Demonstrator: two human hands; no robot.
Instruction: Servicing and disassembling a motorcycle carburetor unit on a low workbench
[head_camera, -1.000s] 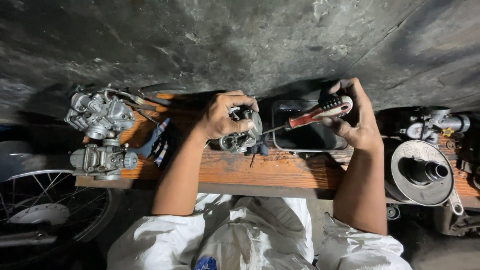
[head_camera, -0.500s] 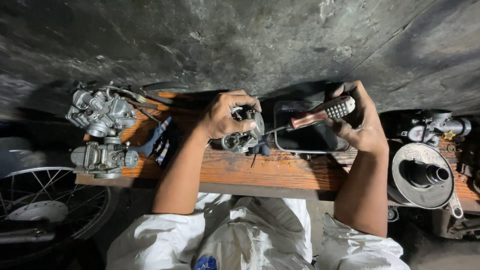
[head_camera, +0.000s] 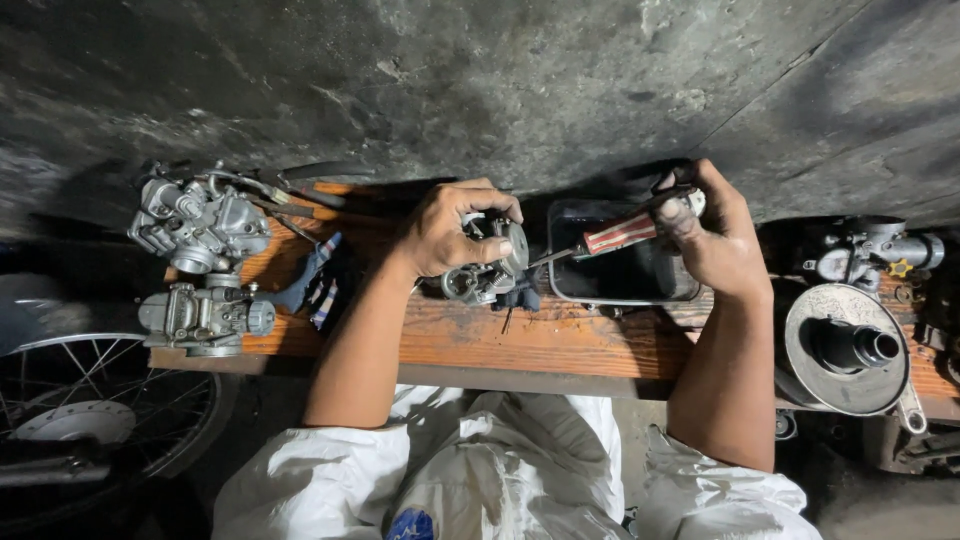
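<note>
A: Our left fingers (head_camera: 480, 200) wrap the carburettor (head_camera: 490, 265), pinned on the bench (head_camera: 560, 340); right fingers (head_camera: 690, 215) are closed round the screwdriver (head_camera: 620, 233), its tip at the body.

B: We judge a screw is being worked. Next calls for a steady left hand (head_camera: 445, 235) while the right hand (head_camera: 715, 235) keeps the blade square. Tray (head_camera: 625, 285) just behind.

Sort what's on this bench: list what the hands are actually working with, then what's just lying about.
In use:
- left hand gripping a metal carburettor
- right hand holding a red-handled screwdriver, tip at the carburettor

Lying about:
- two other carburettors at the left, and
- blue cloth
- dark tray
- round metal housing
- spoked wheel
</note>
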